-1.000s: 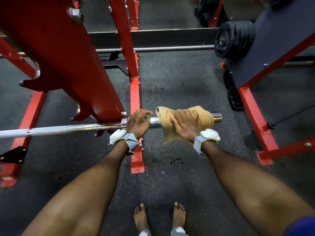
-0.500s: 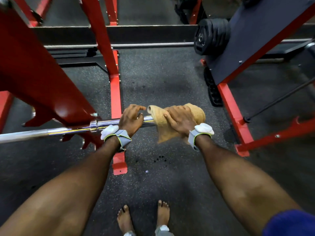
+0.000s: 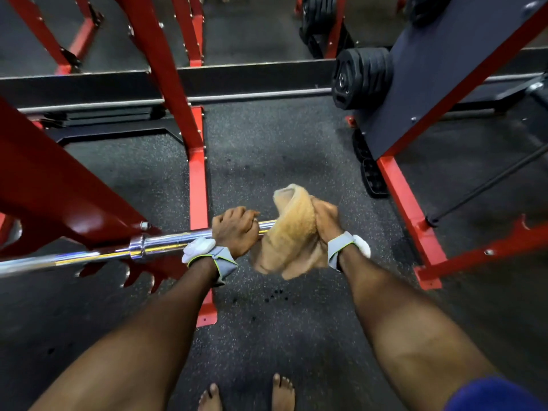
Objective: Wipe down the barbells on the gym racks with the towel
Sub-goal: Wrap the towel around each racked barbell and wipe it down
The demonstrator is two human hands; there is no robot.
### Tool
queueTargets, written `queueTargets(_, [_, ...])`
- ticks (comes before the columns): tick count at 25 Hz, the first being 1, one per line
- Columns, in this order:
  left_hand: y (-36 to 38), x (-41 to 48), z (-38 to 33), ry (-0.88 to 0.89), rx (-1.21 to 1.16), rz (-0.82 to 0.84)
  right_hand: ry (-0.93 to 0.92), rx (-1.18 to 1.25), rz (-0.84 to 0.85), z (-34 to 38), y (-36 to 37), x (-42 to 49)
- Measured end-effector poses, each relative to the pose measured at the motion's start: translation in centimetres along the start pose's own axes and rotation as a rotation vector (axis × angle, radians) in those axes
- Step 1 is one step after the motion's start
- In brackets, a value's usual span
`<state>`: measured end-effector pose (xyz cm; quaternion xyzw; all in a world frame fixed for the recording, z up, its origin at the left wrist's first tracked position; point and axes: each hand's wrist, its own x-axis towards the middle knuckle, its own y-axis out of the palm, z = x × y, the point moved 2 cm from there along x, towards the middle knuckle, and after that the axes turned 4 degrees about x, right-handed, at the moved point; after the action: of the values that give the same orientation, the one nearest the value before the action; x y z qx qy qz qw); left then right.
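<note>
- The left hand [image 3: 235,232] had its fingers [image 3: 237,213] curled fully round the barbell [image 3: 166,241], gripping the smooth, shiny steel sleeve from above.
- The right hand [image 3: 324,221] had its fingers [image 3: 326,209] closed on the towel [image 3: 292,232], clutching it in a thick bunch just right of the left fingers.
- The towel was one piece of soft, fuzzy tan cloth, folded into a rounded roll on top and hanging loose and blurred below the right fingers.
- The barbell was a single round chrome bar with a raised collar left of the left fingers. It ran away to the left and its right end went in under the towel, so the tip was hidden.
- The rack [image 3: 59,188] was red painted metal with flat, square-edged beams. One wide beam sat left of and above the left fingers, and one upright post [image 3: 197,161] stood just beyond them.
- Each wrist wore one grey strap with a white pod, two in all: left [image 3: 207,253] and right [image 3: 347,246].
- A stack of round black plates [image 3: 361,77] sat on a peg far beyond the right fingers. The exact count was unclear.
- The floor [image 3: 267,143] was dark speckled rubber, and two bare feet [image 3: 283,393] stood on it well below both sets of fingers.
</note>
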<state>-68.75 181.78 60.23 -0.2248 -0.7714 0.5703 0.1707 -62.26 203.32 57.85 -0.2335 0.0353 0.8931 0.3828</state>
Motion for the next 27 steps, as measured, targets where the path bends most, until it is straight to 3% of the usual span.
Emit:
queueTargets(3, [0.1,0.0,-0.1,0.005,0.08,-0.031,-0.072,0.114,-0.158,-1.7,-0.2,-2.3])
queueTargets(6, [-0.4,0.4,-0.6,-0.026,0.102,-0.007,-0.246,-0.305,-0.081,-0.8,-0.6,-2.5])
queueTargets(7, [-0.4,0.5,-0.7,-0.036,0.105,0.005,-0.235,-0.29,-0.033,-0.3,-0.7,-1.9])
queueTargets(10, [-0.7,0.4,-1.2,-0.063,0.094,0.015,0.084,0.349,0.077,0.2,-0.1,-1.5])
queueTargets(12, [-0.7,0.4,-1.2,-0.087,0.077,0.036,0.182,0.513,0.055,-1.2,0.4,-2.8])
queueTargets(16, [-1.0,0.3,-1.3,-0.09,0.074,0.051,-0.149,-0.067,-0.031,-2.2,-0.6,-3.3])
queueTargets(19, [-1.2,0.4,-1.4,-0.098,0.074,0.081,-0.083,0.177,0.067,-1.2,-0.6,-1.8])
queueTargets(21, [-1.2,0.2,-1.5,-0.102,0.077,0.099,-0.045,0.286,0.026,-1.7,-0.4,-2.8])
queueTargets(23, [-1.1,0.2,-1.4,-0.1,0.086,0.083,-0.145,0.114,-0.047,-2.3,-0.4,-3.4])
queueTargets(26, [-1.0,0.5,-1.3,-0.091,0.078,0.103,-0.237,-0.314,-0.007,-0.9,-0.8,-2.1])
queueTargets(27, [-0.9,0.6,-1.2,-0.09,0.074,0.124,-0.179,-0.26,0.054,-0.1,-0.9,-1.3])
